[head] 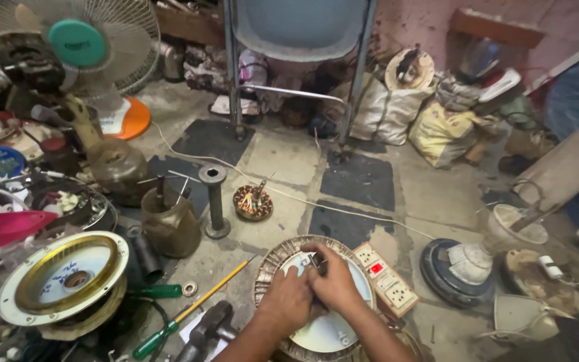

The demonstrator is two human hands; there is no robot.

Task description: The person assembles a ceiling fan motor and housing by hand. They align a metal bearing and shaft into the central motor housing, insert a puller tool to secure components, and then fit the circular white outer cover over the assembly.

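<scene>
Copper-wound fan stator lies flat on the floor, its pale round centre plate facing up. Both hands meet over the plate's upper edge, at about 12 o'clock on the disc. The left hand comes in from 7 o'clock, fingers curled narrow; the right hand from 5 o'clock, pinching a small metal part there. A power strip lies just beside the stator at 2 o'clock.
</scene>
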